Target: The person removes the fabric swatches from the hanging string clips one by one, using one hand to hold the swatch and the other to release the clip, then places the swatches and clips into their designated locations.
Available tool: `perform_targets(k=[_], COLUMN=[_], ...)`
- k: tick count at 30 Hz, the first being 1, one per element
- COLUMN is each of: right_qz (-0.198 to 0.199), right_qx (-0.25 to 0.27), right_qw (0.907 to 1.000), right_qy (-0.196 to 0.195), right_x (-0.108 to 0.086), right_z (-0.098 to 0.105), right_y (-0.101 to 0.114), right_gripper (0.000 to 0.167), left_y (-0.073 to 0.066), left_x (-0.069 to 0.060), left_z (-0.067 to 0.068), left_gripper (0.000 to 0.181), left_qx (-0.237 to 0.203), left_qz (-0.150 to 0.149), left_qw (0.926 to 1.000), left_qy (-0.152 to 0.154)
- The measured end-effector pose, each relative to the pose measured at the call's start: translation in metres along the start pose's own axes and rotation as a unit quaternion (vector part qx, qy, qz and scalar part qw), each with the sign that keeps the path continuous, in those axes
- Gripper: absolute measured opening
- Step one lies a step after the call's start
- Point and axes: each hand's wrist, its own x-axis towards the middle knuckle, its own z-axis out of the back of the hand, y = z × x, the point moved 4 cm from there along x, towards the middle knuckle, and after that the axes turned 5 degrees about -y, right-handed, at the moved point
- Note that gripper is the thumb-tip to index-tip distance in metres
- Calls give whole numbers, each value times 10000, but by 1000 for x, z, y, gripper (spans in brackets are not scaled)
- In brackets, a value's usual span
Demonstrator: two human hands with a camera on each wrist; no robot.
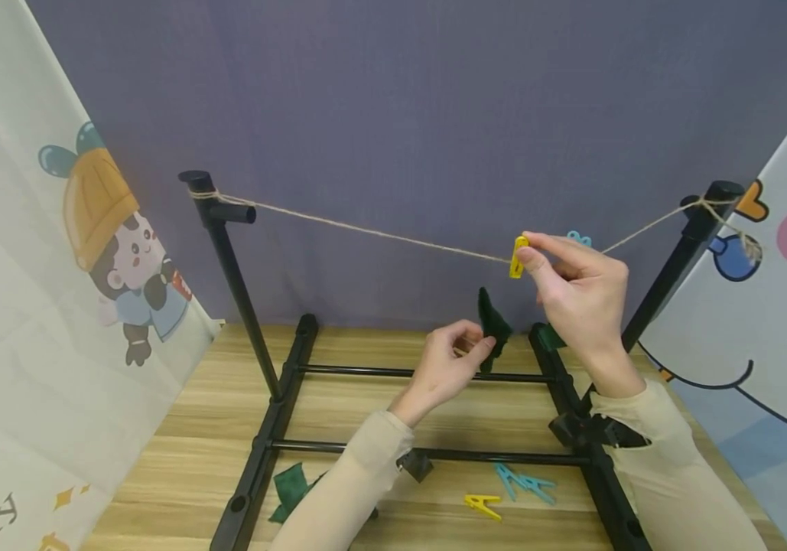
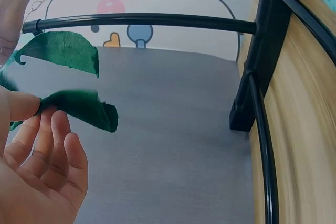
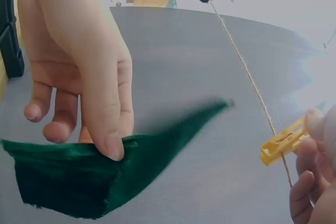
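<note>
My left hand (image 1: pixel 443 369) pinches a dark green piece of cloth (image 1: pixel 493 330) between thumb and fingers, below the string. In the right wrist view this cloth (image 3: pixel 68 177) spreads out on both sides of the thumb. A yellow clothespin (image 1: pixel 518 260) is pinched in my right hand (image 1: pixel 584 298), at the twine (image 1: pixel 365 229), which dips at that spot. The clothespin (image 3: pixel 283 142) lies across the twine in the right wrist view. Behind the right hand, part of a blue clothespin (image 1: pixel 579 239) shows at the twine. Another green cloth (image 2: pixel 60 51) hangs nearby, partly hidden in the head view.
A black rack (image 1: pixel 235 283) with two uprights carries the twine. On the wooden table (image 1: pixel 173 467) lie blue clothespins (image 1: pixel 524 482), a yellow clothespin (image 1: pixel 482 505) and green cloth (image 1: pixel 291 490), partly behind the left sleeve. Printed curtains stand left and right, a grey one behind.
</note>
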Motion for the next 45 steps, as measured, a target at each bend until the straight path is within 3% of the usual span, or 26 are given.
perform_targets(k=[6,17,24,31,38,45], right_qz=[129,11,-115,-82,48,71], right_qx=[66,115,181,5,239,462], right_qw=[9996,9967,9968,9986,9977,9965], right_qy=[-245,-804,-772,-531,-627,-689], right_x=[4,7,4,-1,-5,-7], right_z=[0,2,2,2,3,6], right_y=[0,0,0,-4,-6,-7], right_gripper=[20,20,21,24,28,28], left_y=[5,14,20,26,34,43], left_x=[-2,-9,-12,-17,-22,-27], left_z=[3,6,6,7,10,19], left_gripper=[16,20,21,20,19,21], left_qx=[110,9,-112,526,741,1114], left_qz=[-42,234,249,560,674,840], left_qw=[9999,9997,9995,9952,9911,9811], left_qy=[37,115,157,601,875,1340])
